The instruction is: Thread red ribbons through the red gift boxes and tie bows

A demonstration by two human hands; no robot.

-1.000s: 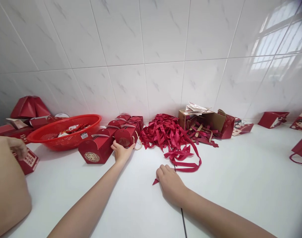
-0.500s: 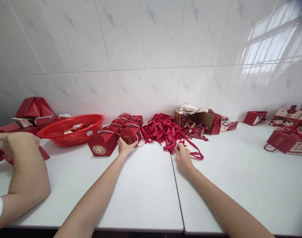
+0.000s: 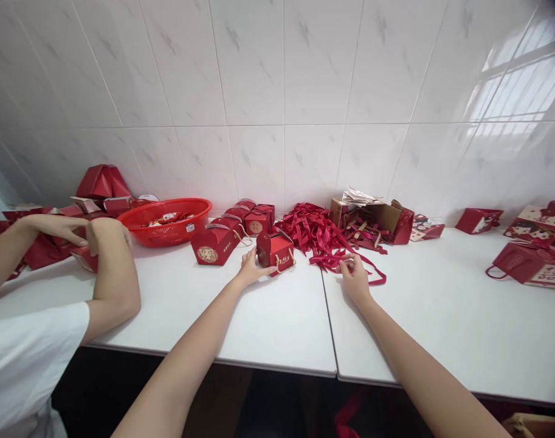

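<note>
A small red box [image 3: 281, 248] with a twisted cord handle stands on the white table [image 3: 281, 322], and my left hand [image 3: 252, 269] grips its left side. To the right, my right hand [image 3: 354, 272] pinches a piece of red ribbon [image 3: 332, 260] at the front of the tangled ribbon pile [image 3: 310, 228]. One ribbon loop curves around beyond my right fingers. More red boxes [image 3: 222, 238] with round gold labels stand in a group left of the held one.
A red plastic basket [image 3: 170, 234] with packets stands at the left. Beside it a person's arms [image 3: 115, 274] work among red boxes. An open carton [image 3: 382, 218] of ribbons stands behind; patterned boxes [image 3: 530, 264] sit far right.
My left hand has drawn the small box away from the group, rightward toward the ribbons. The view has shifted, and more of the other person's arms and white sleeve shows.
</note>
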